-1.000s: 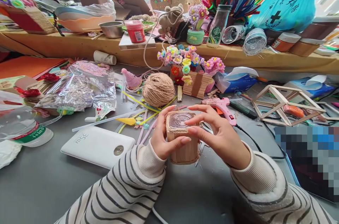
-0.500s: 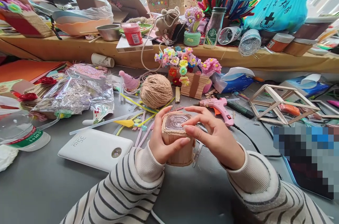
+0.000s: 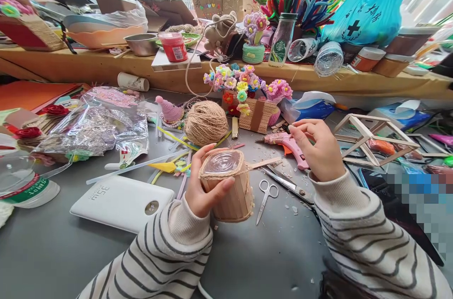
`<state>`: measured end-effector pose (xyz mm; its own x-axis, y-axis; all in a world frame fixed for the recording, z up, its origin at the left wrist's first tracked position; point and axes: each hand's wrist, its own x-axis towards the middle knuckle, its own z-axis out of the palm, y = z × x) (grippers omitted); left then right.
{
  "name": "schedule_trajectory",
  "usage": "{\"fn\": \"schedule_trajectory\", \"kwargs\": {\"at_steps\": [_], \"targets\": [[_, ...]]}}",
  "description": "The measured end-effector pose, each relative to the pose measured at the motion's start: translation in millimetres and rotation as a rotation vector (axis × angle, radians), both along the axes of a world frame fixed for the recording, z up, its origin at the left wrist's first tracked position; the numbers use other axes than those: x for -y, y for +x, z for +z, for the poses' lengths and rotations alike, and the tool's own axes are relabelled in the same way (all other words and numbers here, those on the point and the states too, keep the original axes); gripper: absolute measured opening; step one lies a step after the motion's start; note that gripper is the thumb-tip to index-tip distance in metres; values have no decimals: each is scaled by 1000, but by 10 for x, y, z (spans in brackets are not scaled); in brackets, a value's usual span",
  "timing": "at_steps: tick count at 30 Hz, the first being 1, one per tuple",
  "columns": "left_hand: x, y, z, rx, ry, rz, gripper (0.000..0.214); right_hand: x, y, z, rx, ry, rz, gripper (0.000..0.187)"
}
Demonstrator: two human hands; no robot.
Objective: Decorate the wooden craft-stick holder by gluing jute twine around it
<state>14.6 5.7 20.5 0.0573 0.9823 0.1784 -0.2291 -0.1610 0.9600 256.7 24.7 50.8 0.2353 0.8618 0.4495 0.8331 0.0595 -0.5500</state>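
My left hand (image 3: 205, 190) wraps round a small cup covered in wooden slats (image 3: 230, 195), with a clear ringed plastic top face and twine along its upper edge. The cup is tilted a little, just above or on the grey table. My right hand (image 3: 316, 148) is away from it, beside the pink glue gun (image 3: 283, 139) and partly over its handle. Its thumb and forefinger come together in a pinch; what is between them, if anything, I cannot make out. Small scissors (image 3: 266, 195), large scissors (image 3: 290, 183) and a flat wooden stick (image 3: 264, 162) lie right of the cup.
A twine ball (image 3: 206, 122) and pipe-cleaner flowers (image 3: 235, 79) stand behind the cup. To the left lie a white power bank (image 3: 120, 202) and a plastic bottle (image 3: 31, 186); to the right, a stick frame (image 3: 371, 141) and a phone (image 3: 392, 219). A crowded ledge (image 3: 163, 70) runs behind.
My right hand has let go of the cup and moved right and up to the glue gun. My left hand keeps the cup, now slightly further left. Both pairs of scissors are now uncovered.
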Motion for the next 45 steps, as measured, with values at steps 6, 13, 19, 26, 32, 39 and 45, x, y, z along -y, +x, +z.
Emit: {"fn": "schedule_trajectory", "kwargs": {"at_steps": [6,13,19,26,32,39,45], "targets": [[18,2,-30,18,2,-19,75,-105,176,-362,216,-252,-158,32],[18,15,-30,39,4,-9,75,-184,193,-533,306,-549,-251,50],[33,39,-36,20,35,31,74,-278,258,-573,213,-560,-247,36],[33,32,-32,90,27,64,72,-142,247,-431,9,-345,-275,42],[2,2,-34,107,-69,115,71,88,129,-255,-212,-195,-191,48],[-37,0,-67,116,-89,169,72,299,-70,-101,-282,-49,-175,50],[-45,7,-72,121,-89,192,71,417,-303,-29,-291,19,-39,47]]}}
